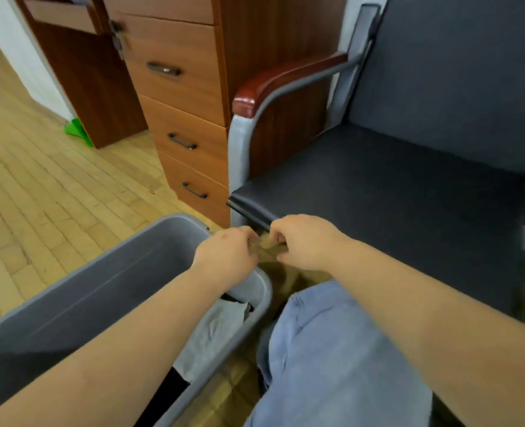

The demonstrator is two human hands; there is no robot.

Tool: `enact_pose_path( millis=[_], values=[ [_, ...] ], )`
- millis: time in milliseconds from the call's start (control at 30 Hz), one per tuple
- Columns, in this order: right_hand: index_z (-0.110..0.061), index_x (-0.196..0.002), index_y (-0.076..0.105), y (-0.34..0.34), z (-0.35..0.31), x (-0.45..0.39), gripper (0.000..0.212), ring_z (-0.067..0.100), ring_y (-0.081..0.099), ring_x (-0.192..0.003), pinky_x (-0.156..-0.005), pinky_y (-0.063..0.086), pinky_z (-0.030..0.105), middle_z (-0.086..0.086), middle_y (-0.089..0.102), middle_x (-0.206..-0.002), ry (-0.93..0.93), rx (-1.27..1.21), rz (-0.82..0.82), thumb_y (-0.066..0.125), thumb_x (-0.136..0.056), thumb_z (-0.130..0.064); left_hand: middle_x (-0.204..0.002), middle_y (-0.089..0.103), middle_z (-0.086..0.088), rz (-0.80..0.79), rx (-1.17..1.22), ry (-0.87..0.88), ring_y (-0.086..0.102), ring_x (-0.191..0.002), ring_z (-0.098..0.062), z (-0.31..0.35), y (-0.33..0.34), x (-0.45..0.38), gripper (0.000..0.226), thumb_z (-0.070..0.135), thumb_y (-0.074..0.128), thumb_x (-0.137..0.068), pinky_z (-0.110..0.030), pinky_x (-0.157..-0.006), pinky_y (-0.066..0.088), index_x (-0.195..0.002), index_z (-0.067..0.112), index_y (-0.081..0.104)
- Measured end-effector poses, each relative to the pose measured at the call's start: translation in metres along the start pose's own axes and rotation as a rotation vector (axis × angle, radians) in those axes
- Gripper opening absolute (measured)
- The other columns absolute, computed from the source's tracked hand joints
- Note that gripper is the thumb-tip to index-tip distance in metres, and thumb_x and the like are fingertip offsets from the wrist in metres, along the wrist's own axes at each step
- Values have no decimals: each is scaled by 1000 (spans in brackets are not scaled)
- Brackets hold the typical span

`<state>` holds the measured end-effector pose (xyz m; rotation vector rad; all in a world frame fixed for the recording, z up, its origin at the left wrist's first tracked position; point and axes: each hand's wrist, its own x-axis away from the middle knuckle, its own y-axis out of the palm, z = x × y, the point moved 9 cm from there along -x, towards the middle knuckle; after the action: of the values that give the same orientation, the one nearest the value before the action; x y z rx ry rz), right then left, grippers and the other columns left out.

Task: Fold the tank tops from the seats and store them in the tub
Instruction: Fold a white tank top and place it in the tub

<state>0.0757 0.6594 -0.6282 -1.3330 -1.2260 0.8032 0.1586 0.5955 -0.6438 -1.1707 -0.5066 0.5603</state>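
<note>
Hands: left hand (pixel 225 257), right hand (pixel 303 241) curled, empty | tub (pixel 70 291) under left forearm

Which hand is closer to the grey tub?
Left. The left hand is over the grey tub at its far rim; the right hand is beside it, before the chair seat.

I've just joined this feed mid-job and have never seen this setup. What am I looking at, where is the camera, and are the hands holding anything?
There is one picture, from a wide-angle camera on a person's head, looking down at their bare arms. The left hand and right hand meet in front of the dark grey padded chair seat, fingers curled; whether they pinch anything is too blurred to tell. Beside the left arm stands a grey plastic tub with pale folded cloth inside. Behind is a brown wooden drawer cabinet. The seat looks bare.
</note>
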Motion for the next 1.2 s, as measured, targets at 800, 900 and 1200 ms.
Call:
enact_pose_path(
  millis=[800,900,1200],
  values=[
    [-25,-123,58,-17,355,437,44,9,52,-101,-83,42,19,-7,57,-118,994,-357,409,73,-82,-30,-125,56,14,-212,-65,819,53,-113,-7,459,112,50,33,36,54,-95,-26,-93,47,-128,33,53],
    [-28,-115,61,-14,377,482,41,6,51,-91,-70,37,15,-13,55,-104,1099,-468,484,77,-78,-29,-123,56,14,-263,-41,834,53,-110,-6,486,131,53,32,37,54,-94,-24,-92,46,-127,33,54],
    [-26,-107,62,15,398,523,33,9,57,-95,-80,44,22,-12,58,-108,1221,-582,494,77,-78,-27,-127,55,11,-348,15,943,53,-112,-9,570,172,73,35,36,53,-95,-23,-91,43,-129,28,54]
  ],
)
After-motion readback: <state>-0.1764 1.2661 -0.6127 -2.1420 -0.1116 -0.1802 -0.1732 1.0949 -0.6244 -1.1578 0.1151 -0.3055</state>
